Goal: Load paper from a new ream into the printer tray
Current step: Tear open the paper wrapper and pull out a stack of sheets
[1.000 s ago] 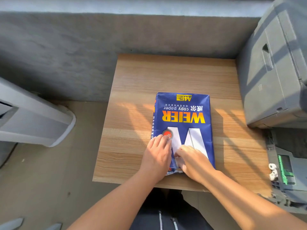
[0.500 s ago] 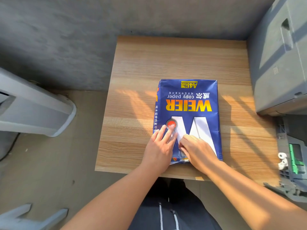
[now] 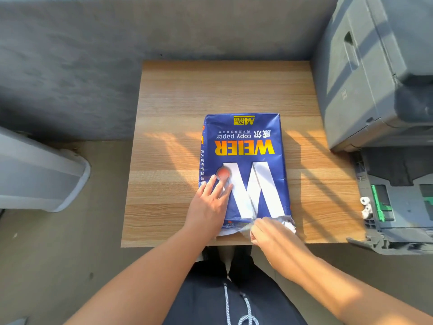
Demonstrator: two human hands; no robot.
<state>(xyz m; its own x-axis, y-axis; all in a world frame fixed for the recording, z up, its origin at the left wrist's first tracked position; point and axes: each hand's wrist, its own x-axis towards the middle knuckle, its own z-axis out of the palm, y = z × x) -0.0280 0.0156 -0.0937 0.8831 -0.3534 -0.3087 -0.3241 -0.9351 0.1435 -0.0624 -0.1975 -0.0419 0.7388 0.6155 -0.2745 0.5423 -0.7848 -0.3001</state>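
Note:
A blue ream of copy paper (image 3: 243,158) with a large white W lies flat on the small wooden table (image 3: 187,102). My left hand (image 3: 209,205) rests flat on the ream's near left part, fingers spread. My right hand (image 3: 273,238) pinches the wrapper's near end, which is torn and crumpled with white edges showing. A grey printer (image 3: 375,73) stands to the right. Below it, the pulled-out paper tray (image 3: 396,202) with green guides is open.
A white plastic appliance (image 3: 39,174) stands on the floor at the left. A grey wall runs behind the table. My dark trousers with drawstrings show below the table's near edge.
My right hand has slid from the top of the ream to its near end and pulled the wrapper, which now shows torn. The left hand stays pressed on the ream.

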